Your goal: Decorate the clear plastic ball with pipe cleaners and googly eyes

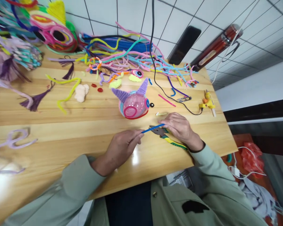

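Far to the left of the pink ball with the two lilac ears, a curled lilac stem lies on the tabletop; nearer the ball, though well apart from it, I see a dark purple tassel, a bent yellow stem and some pale peach lumps.

On the near side of the ball, slightly to its left, is the person's left hand, thumb and fingertips pinched on one end of a short blue stem. The stem slants up to the right, in front of the ball and apart from it. The right hand, to the ball's near right, pinches the other end. Should one pinch loosen while the stem is pulled taut, it could spring free or bend crooked, I'd judge. The pliers sit directly beneath the stem and beside the right hand, so a lowered wrist might knock them.

Just right of the ball is a small black-and-white eye piece, loose enough, I fancy, for a sleeve to sweep away. Farther right, the yellow glue gun trails a black cord past the ball; a snag there could drag the gun across.
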Available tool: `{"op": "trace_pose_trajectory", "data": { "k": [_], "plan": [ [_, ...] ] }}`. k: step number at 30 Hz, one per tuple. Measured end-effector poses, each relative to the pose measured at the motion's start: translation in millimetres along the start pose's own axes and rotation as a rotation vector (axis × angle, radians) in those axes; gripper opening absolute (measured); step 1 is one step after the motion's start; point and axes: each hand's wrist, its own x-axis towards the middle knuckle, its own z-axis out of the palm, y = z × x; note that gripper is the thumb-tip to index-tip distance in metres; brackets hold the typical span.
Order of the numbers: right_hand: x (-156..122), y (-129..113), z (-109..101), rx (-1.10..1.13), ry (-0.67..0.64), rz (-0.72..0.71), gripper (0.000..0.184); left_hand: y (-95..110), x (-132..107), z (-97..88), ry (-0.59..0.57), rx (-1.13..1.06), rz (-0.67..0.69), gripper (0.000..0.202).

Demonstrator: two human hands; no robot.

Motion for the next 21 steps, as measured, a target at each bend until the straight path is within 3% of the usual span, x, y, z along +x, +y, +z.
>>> {"op": "trace_pose_trajectory", "data": {
  "k": [5,12,17,21],
  "plan": [
    [-8,10,8,0.01,0.019,0.1,0.033,1,0,-1.3,0.046,-0.047,-0.099,0.04],
    [-8,15,9,0.005,-0.032,0.299,0.057,8,8,-4.5,0.08,-0.061,-0.187,0.039],
    [-5,12,7,0.012,0.009,0.279,0.047,8,12,-5.5,0.097,-0.04,-0.162,0.042],
    [-2,11,6,0.02,-0.054,0.243,0.034,4,12,-4.5,0.125,-0.012,-0.155,0.048]
  ]
}}
